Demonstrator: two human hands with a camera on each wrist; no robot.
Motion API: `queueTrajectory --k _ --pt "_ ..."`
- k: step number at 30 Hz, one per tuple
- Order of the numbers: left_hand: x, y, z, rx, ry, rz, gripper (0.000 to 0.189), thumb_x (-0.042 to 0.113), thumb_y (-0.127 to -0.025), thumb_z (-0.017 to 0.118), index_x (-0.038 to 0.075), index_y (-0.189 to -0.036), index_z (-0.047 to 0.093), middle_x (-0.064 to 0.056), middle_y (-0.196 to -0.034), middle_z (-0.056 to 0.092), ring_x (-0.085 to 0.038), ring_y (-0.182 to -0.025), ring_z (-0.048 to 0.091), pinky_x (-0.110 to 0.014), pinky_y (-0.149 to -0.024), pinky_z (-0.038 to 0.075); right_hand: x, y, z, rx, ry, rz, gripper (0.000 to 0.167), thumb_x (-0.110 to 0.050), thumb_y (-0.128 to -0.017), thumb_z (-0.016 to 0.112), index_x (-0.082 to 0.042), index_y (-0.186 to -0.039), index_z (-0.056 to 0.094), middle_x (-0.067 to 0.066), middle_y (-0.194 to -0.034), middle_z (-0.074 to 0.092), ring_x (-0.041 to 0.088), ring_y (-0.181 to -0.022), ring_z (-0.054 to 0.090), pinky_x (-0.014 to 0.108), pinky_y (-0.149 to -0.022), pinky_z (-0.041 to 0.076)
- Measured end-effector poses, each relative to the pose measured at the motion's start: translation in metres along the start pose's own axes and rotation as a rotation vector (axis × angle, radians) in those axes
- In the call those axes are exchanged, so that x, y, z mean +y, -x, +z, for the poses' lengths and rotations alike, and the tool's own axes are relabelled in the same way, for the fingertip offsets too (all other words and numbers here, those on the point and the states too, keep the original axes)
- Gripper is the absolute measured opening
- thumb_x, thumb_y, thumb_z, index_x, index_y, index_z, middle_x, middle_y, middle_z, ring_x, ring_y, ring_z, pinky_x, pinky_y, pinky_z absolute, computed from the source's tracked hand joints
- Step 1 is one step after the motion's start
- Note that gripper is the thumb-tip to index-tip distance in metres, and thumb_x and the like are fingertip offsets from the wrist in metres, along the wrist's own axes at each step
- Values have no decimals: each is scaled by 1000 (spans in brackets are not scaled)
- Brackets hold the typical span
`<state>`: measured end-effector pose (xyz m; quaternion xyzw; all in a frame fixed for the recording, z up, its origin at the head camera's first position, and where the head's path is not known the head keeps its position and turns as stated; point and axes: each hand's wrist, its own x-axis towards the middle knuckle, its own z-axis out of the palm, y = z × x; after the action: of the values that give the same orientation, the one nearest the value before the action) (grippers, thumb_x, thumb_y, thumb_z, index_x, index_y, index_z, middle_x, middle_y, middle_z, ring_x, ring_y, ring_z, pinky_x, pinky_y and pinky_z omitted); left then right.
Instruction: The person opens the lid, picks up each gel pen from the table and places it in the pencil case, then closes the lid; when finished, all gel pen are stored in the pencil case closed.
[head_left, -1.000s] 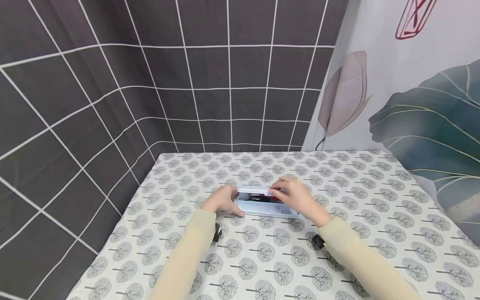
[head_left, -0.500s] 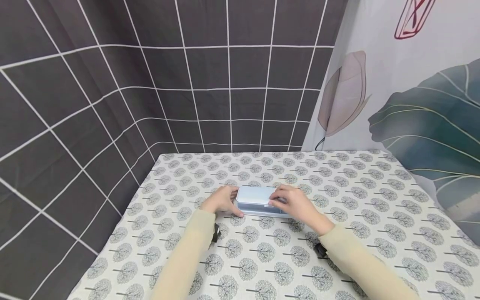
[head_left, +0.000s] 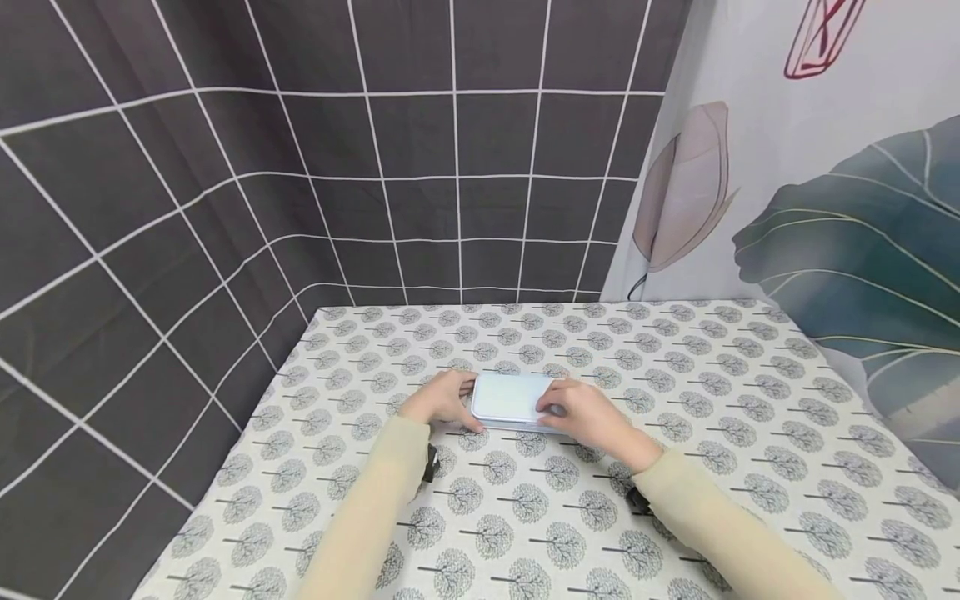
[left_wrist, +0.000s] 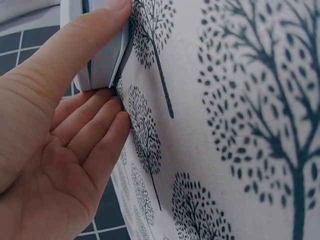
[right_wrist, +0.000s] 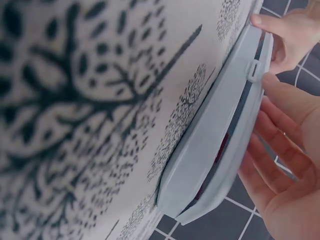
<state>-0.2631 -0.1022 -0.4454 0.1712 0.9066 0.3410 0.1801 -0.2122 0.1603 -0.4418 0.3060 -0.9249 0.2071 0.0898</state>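
A pale blue-white plastic pencil case (head_left: 504, 397) lies on the table with its hinged lid lowered. In the right wrist view a narrow gap runs between lid and base (right_wrist: 210, 117), and a bit of something red (right_wrist: 222, 146) shows inside. My left hand (head_left: 441, 398) holds the case's left end, thumb along the front side and fingers behind. Thumb beside the front clasp (right_wrist: 254, 71), my right hand (head_left: 588, 414) grips the lid, its fingers over the top. That hand hides the right part of the case in the head view.
A white cloth (head_left: 525, 508) printed with grey trees covers the table. Dark grid-patterned fabric (head_left: 420, 200) hangs behind and to the left. On the right hangs a pale curtain (head_left: 757, 150) with leaf shapes. Both wrists carry small black devices (head_left: 637, 501).
The lid has swung down from standing open to nearly meeting the base, hiding the dark and red contents from the head view. My right hand came down with it; my left stayed put.
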Motion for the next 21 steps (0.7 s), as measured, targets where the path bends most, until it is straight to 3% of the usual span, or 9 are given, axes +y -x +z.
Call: queueTrajectory --k 5,12,17,21 --pt "0 0 0 5 -14 0 95 19 -58 93 0 -140 49 -13 -145 51 -27 -134 50 -38 -115 38 -6 -2 -1 -32 13 54 19 -19 -78 80 -13 -95 75 -2 -95 72 16 -91 67 35 -88 57" --pt "1 2 0 16 -26 18 91 18 -57 93 1 -137 52 -13 -143 54 -27 -133 51 -39 -115 38 -18 -6 -1 -65 14 122 20 -9 -74 81 -7 -92 74 6 -95 74 20 -89 69 35 -85 58" --pt "2 3 0 20 -42 23 91 18 -58 93 1 -137 52 -13 -143 54 -28 -132 51 -39 -115 38 -23 -8 -2 -87 46 137 17 -6 -72 82 -7 -86 74 5 -89 73 20 -84 69 36 -82 58" --pt "2 4 1 19 -57 29 89 20 -57 93 3 -136 54 -11 -142 55 -26 -133 51 -39 -115 37 -21 -10 -4 -107 11 153 18 -6 -71 82 -8 -87 74 4 -89 73 17 -82 67 36 -81 58"
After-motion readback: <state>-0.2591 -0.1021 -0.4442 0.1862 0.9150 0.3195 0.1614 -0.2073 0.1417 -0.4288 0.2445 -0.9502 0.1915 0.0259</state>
